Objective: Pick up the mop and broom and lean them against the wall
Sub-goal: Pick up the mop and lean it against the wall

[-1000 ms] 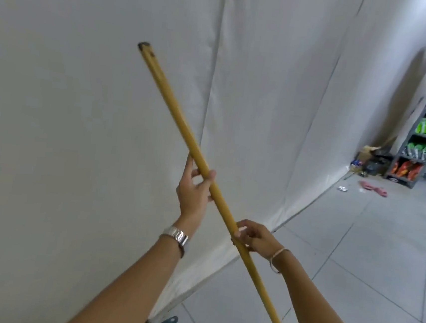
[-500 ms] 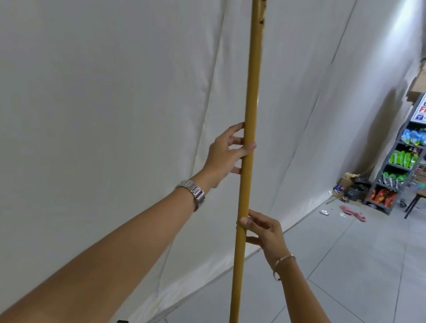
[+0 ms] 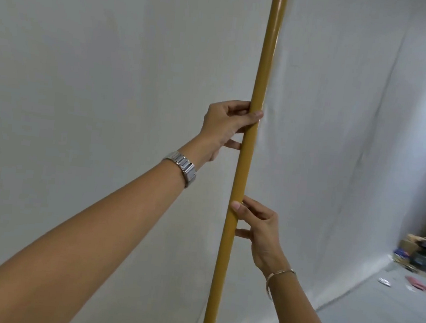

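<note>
Left hand [image 3: 225,126] and right hand [image 3: 257,228] both wrapped around yellow handle [image 3: 259,93], left above right. Handle, tilted a second ago, now near-vertical just before white wall [image 3: 112,60]; leaning probably next. Head unseen.

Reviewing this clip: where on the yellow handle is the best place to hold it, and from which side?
Grip the yellow handle mid-shaft, hands stacked and wrapping from opposite sides, as the left hand above and right hand below do. It is a long, thin, near-upright pole, so spaced grips probably steady it best.
</note>
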